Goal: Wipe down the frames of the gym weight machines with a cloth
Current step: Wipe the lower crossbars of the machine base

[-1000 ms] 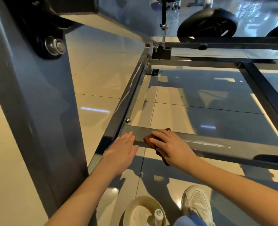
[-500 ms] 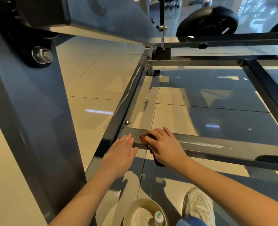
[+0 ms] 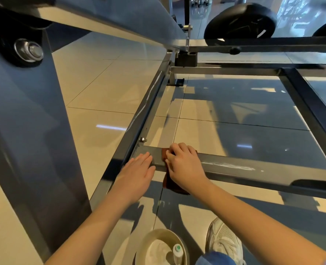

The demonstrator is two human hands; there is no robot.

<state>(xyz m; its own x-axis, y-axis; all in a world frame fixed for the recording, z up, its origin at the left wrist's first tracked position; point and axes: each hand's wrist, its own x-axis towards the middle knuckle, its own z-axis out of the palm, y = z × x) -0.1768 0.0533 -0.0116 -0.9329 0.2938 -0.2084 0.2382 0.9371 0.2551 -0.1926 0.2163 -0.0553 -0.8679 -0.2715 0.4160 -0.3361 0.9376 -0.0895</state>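
Right grip curls its fingers over the brown cloth, holding it on the frame's low crossbar near the left corner; left grip rests flat, fingers straight, on that bar beside it.

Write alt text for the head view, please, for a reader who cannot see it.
The right hand holds a dark red cloth on a low grey frame crossbar, while the left hand rests flat on the bar beside it. A white shoe and a bowl holding a small bottle sit on the tiled floor below.
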